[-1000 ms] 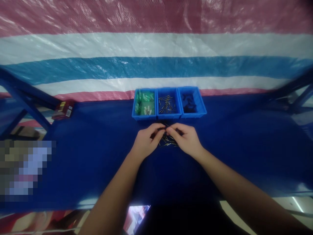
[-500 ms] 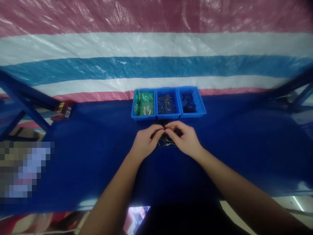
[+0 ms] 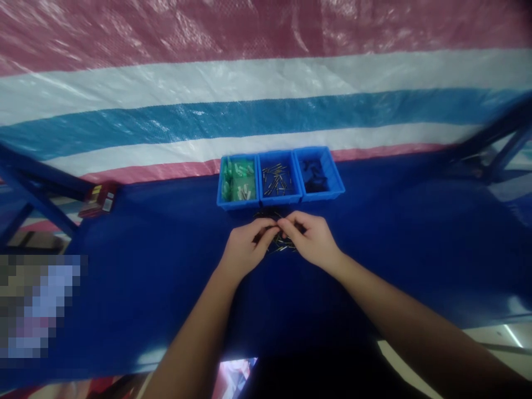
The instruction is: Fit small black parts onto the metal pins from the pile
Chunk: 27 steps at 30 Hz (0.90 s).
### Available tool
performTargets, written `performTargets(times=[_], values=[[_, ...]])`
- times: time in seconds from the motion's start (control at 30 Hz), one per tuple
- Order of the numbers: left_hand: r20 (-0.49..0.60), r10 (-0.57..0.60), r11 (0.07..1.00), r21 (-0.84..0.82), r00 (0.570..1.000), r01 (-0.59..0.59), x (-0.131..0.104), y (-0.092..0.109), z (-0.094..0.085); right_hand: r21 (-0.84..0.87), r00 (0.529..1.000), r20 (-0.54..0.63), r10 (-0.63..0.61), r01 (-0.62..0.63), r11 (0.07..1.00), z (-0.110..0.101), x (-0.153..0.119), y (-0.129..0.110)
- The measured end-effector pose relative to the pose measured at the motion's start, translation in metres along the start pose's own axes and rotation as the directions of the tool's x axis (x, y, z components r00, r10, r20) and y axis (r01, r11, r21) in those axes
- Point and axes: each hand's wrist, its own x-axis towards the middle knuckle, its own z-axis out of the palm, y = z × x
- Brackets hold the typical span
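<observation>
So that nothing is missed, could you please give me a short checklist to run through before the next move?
1. Left grip and right grip brought together: ok, they meet just in front of the bins.
2. Part secured between them: cannot tell, the fingers hide whatever is there.
3. Loose slim pieces at hand: ok, they lie on the blue table around the fingers.
4. Left bin, middle bin and right bin upright in a row: ok.
5. Middle bin stocked: ok, slim metallic pieces lie inside.
6. Dark items in the right bin identified: cannot tell, too dim.
</observation>
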Motion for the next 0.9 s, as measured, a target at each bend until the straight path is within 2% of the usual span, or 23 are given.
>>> performTargets(times=[0.2,0.4,0.67,0.9], values=[[0.011,0.004,0.999,0.04,1.0,-0.005,0.0019,-0.0024,-0.002,0.052,0.993,-0.023,-0.117,0.118,0.992,0.0003,0.0002,0.002],[0.016,0.002,0.999,0.038,1.0,-0.003,0.0021,-0.0055,-0.0018,0.009,0.97,0.001,-0.242,0.242,0.97,-0.0015,0.0017,0.0019],[-0.004,-0.055,0.999,0.001,0.999,0.055,0.0003,-0.0021,-0.0007,-0.047,0.983,-0.019,-0.185,0.184,0.982,-0.0015,0.0027,0.0067],[-0.001,-0.036,0.999,-0.004,0.999,0.036,0.0002,-0.0021,-0.0001,-0.053,0.986,0.021,-0.168,0.169,0.984,-0.0014,0.003,0.0063]])
